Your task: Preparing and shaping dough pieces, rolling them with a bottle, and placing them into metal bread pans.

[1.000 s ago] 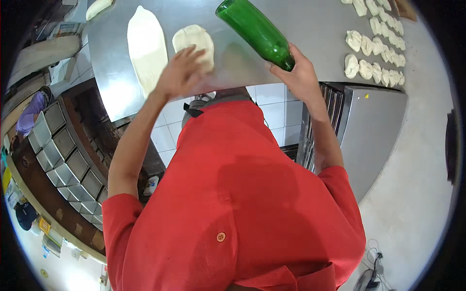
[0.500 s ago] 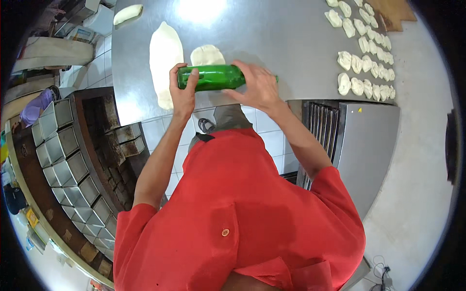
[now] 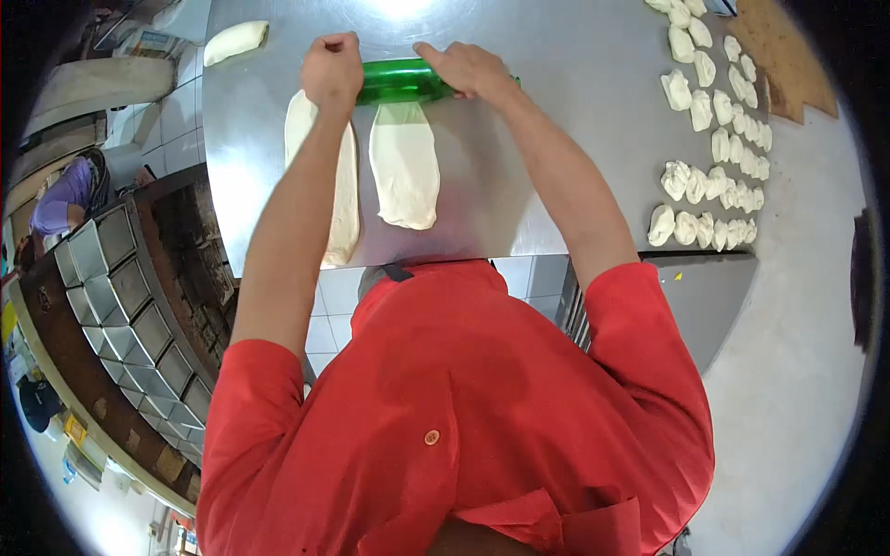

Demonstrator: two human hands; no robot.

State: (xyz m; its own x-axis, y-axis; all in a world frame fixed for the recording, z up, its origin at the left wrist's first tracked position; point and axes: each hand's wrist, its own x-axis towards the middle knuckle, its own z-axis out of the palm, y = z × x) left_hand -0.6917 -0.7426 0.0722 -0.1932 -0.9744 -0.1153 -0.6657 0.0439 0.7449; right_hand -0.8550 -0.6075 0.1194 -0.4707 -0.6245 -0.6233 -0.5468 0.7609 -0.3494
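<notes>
Small dough lump (image 3: pixel 235 41) lies near the worktop's (image 3: pixel 575 139) far left corner. Long flat dough strip (image 3: pixel 341 190) runs twd the near edge, partly under the left forearm. Left hand (image 3: pixel 332 69) clenched over one end of the green glass bottle (image 3: pixel 400 81); bottle lies on its side at the far end of the 2nd, shorter dough sheet (image 3: pixel 405 165). Right hand (image 3: pixel 468 69) presses palm-down on the bottle's other end. Rows of small dough pieces (image 3: pixel 709 139) w/ folded tops fill the right edge.

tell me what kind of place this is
Most likely a bakery or commercial kitchen. A steel worktable holds rows of small dough pieces. The left hand and right hand press a green bottle on a flattened dough strip, and stacked metal baking tins stand nearby.
</notes>
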